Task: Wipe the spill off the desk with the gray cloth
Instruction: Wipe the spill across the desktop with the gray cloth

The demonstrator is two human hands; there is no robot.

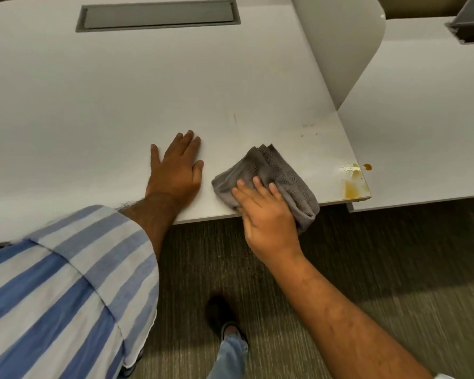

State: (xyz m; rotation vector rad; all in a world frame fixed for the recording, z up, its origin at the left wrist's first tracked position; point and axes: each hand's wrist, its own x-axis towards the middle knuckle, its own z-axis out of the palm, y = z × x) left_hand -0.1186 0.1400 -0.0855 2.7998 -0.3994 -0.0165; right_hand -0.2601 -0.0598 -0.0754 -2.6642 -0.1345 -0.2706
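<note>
Two hands are on the worktop (121, 91): the left hand (175, 170) lies flat with fingers spread, pinching nothing, while the right hand (266, 212) presses its flat fingers on the cloth (279, 170), which sits bunched at the front edge. Its thumb is hidden, so I cannot tell whether it pinches the cloth underneath. The spill (352, 184) lies to the right of the cloth, apart from it, at the worktop's right front corner: a yellow-brown smear with pale specks, plus one amber drop (367, 167) just across the seam on the next desk. To do this step well, slide the cloth right with steady downward pressure, then draw it back inward so liquid is gathered, not pushed over the edge onto the carpet (367, 269). Folding to a clean face for a second pass would likely lift the residue, and the seam probably needs a dab.
</note>
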